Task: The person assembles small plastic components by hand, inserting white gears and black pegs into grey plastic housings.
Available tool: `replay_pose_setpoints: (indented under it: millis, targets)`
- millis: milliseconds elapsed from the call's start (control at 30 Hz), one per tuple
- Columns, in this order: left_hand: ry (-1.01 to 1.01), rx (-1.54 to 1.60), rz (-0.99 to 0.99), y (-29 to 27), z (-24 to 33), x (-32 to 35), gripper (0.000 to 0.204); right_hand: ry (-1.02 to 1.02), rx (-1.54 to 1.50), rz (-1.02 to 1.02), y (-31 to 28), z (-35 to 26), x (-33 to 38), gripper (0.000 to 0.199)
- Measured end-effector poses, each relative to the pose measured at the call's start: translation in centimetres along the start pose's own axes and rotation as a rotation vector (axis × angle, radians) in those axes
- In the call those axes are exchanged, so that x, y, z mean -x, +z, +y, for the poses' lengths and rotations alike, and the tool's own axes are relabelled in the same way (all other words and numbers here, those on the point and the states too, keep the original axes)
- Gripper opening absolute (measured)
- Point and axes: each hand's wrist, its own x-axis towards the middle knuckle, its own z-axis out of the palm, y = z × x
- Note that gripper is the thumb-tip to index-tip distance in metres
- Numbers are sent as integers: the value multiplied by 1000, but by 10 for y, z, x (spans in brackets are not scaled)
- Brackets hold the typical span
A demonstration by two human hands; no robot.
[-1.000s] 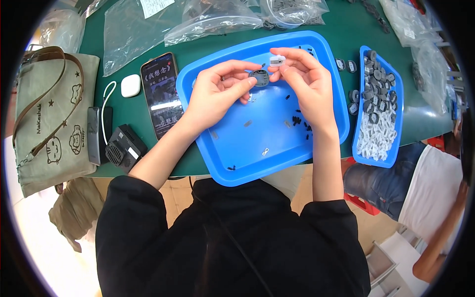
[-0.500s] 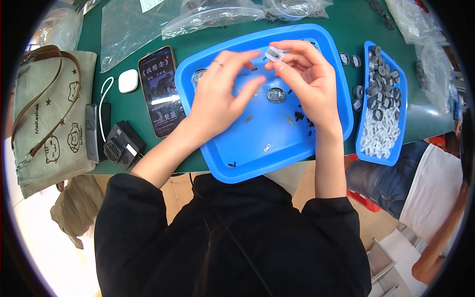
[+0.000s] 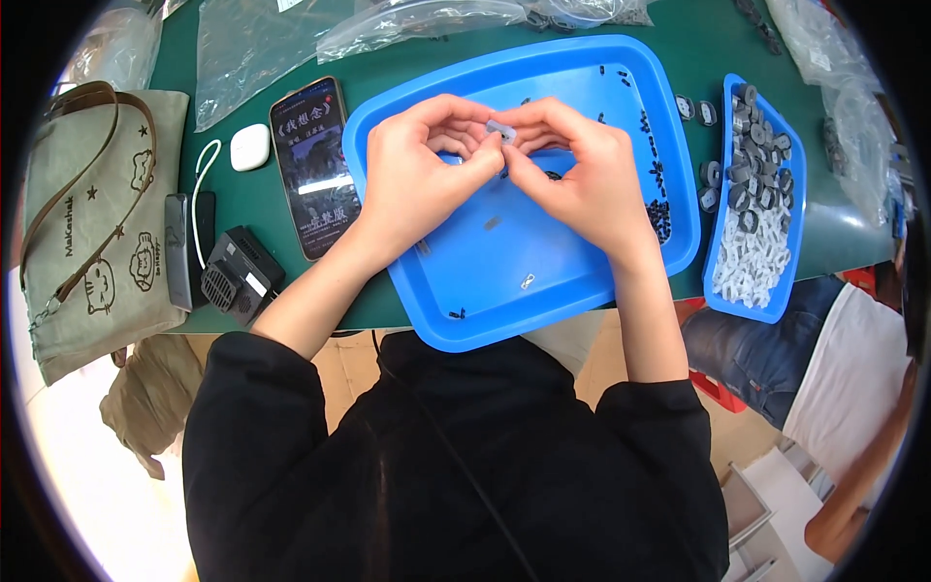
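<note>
Above a large blue tray (image 3: 475, 310), a small translucent white plastic part (image 3: 501, 130) is pinched between the fingertips of both hands. My left hand (image 3: 427, 155) closes on its left side with thumb and fingers. From the other side my right hand (image 3: 587, 179) grips it, thumb below and index finger above. A dark bit shows at the part, too small to make out. Tiny black pieces (image 3: 659, 221) lie along the tray's right side, partly behind my right hand. A small pale piece (image 3: 528, 281) rests on the tray floor.
Right of the tray, a narrow blue bin (image 3: 718, 301) holds dark round parts (image 3: 752, 160) and white plastic pieces (image 3: 752, 252). Leftward are a phone (image 3: 315, 165), a white case (image 3: 249, 147), a black device (image 3: 240, 272) and a canvas bag (image 3: 107, 233). Another person's arm (image 3: 863, 475) shows at right.
My left hand, open and blurred before, has come right to meet the white part. My right hand has moved left and down with it. The tray appears slightly shifted in view.
</note>
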Motion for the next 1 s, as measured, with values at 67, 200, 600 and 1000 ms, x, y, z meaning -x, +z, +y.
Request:
replay_pose_setpoints:
  millis: [67, 200, 600, 1000]
  targets:
    - [0, -35, 12, 2, 0, 1, 21, 17, -3, -6, 1, -1, 2, 21]
    - [-7, -114, 20, 3, 1, -1, 21, 55, 29, -9, 1, -3, 4, 21]
    - [-75, 106, 72, 4, 0, -2, 17, 125, -73, 101, 5, -2, 0, 15]
    - [-100, 475, -110, -3, 0, -7, 16, 327, -449, 158, -2, -1, 1, 18]
